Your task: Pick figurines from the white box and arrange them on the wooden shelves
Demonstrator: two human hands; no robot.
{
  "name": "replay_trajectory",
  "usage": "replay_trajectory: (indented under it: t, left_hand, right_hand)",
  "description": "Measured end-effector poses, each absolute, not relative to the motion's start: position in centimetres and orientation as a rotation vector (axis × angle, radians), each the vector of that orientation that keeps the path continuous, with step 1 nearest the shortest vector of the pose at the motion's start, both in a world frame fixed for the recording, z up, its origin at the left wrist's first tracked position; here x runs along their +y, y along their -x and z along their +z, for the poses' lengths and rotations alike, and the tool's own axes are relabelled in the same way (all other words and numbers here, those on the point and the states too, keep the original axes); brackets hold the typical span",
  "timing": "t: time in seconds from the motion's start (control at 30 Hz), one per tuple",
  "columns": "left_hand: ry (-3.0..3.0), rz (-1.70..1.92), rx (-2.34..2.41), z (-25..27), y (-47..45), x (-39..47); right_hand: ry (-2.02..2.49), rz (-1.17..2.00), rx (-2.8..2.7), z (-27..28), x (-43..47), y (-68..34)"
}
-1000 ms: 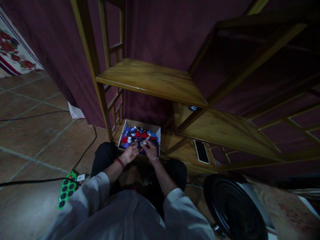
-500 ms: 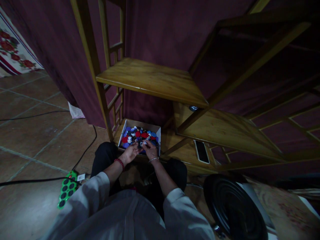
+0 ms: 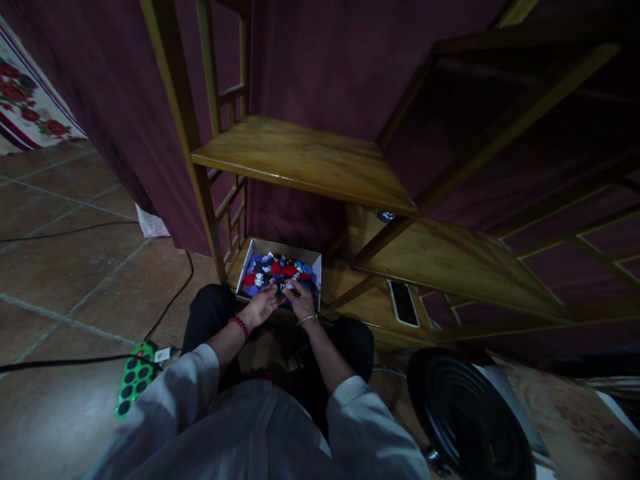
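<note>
A shallow white box rests on the lowest wooden shelf, filled with many small red, blue, purple, black and white pieces. Over its near edge, my left hand pinches a small dark piece with white on it. From the other side my right hand has its fingertips closed on the same piece. Its exact kind is too small and dim to make out. A red bead bracelet circles the left wrist and a silvery bangle the right.
Above the box juts a wooden shelf. A phone lies on the lower board to the right. A green power strip with cables is on the tiled floor at left. A round black ridged object stands at lower right.
</note>
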State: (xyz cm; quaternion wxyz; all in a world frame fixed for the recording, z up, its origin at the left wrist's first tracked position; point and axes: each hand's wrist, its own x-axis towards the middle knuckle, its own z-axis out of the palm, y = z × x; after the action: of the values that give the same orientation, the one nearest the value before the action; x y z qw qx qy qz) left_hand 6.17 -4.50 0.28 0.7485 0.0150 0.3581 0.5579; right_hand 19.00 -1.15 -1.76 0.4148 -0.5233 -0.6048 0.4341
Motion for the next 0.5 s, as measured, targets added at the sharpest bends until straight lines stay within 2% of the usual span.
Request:
replay_trajectory:
  t: [0.5]
  left_hand:
    - [-0.046, 1.227, 0.803, 0.1, -6.17, -4.46]
  right_hand:
    - [1.327, 1.066, -1.575, -1.75, -1.12, -19.21]
